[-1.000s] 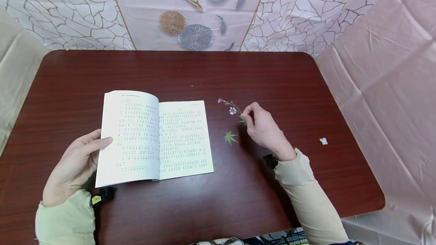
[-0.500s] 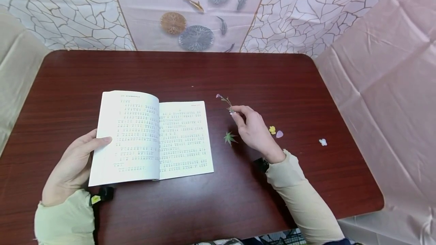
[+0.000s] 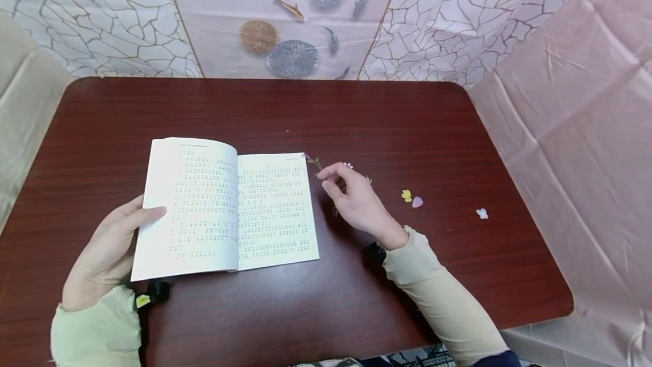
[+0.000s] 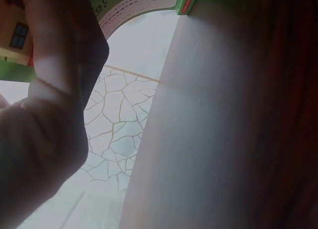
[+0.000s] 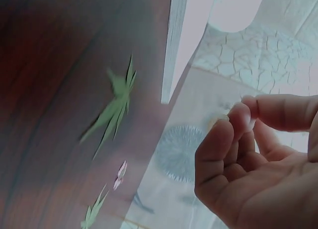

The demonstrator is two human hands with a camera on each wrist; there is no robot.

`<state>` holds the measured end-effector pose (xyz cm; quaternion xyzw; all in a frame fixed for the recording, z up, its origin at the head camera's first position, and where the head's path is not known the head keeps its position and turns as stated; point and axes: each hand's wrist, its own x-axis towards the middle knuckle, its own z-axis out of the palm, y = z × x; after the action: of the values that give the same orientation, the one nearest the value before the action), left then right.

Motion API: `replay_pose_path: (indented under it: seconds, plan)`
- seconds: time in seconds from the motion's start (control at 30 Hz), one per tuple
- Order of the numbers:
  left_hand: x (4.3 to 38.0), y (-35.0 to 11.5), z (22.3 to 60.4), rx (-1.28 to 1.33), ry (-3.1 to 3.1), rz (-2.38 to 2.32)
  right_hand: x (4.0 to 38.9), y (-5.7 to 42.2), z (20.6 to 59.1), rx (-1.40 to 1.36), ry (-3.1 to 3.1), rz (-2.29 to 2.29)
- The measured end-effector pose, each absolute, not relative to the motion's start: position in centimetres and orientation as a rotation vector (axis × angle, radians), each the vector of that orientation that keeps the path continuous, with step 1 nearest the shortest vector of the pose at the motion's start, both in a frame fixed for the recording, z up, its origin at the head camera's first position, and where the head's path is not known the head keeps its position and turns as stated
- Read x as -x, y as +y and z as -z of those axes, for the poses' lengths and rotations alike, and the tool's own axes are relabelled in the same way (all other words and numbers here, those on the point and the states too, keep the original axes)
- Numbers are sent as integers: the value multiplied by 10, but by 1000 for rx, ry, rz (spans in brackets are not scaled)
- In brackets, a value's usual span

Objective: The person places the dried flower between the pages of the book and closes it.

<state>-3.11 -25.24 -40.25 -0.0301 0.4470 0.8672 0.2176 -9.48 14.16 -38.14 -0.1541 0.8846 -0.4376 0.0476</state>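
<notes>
My left hand (image 3: 106, 248) grips the outer edge of an open book (image 3: 277, 208), thumb on the raised left-hand pages and fingers behind. In the left wrist view, part of its printed green cover (image 4: 144, 5) shows beyond the hand. My right hand (image 3: 359, 200) pinches the thin stem of a flower sprig (image 3: 314, 161) between thumb and forefinger. The sprig's small purple bloom reaches the book's upper right corner. A green palmate leaf (image 5: 118, 100) lies on the table near this hand, with a pinkish-white flower (image 5: 119, 175) and a second leaf (image 5: 93, 211) farther off.
A yellow flower (image 3: 406, 195) and a lilac petal (image 3: 417, 202) lie together right of the right hand. Farther right is a white flower (image 3: 481, 213). Everything rests on a dark red-brown table (image 3: 285, 310), with patterned cloth (image 3: 433, 21) behind it.
My right hand has moved left with the sprig, from over the loose flowers to beside the book, uncovering the yellow flower and lilac petal. My left hand has barely moved; its pages spread slightly wider left.
</notes>
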Motion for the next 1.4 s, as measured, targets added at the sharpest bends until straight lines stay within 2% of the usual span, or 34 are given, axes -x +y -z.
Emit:
replay_pose_path:
  seconds: [0.63, 1.0, 1.4]
  plan:
    - [33, -252, 402, 16, 1291, -2373, 85, 111, 384, 550, 2617, 1201]
    - [31, -255, 400, 14, 1292, -2365, 83, 102, 390, 861, 2704, 1021]
    - [29, -254, 402, 11, 1279, -2370, 80, 97, 391, 1034, 2745, 886]
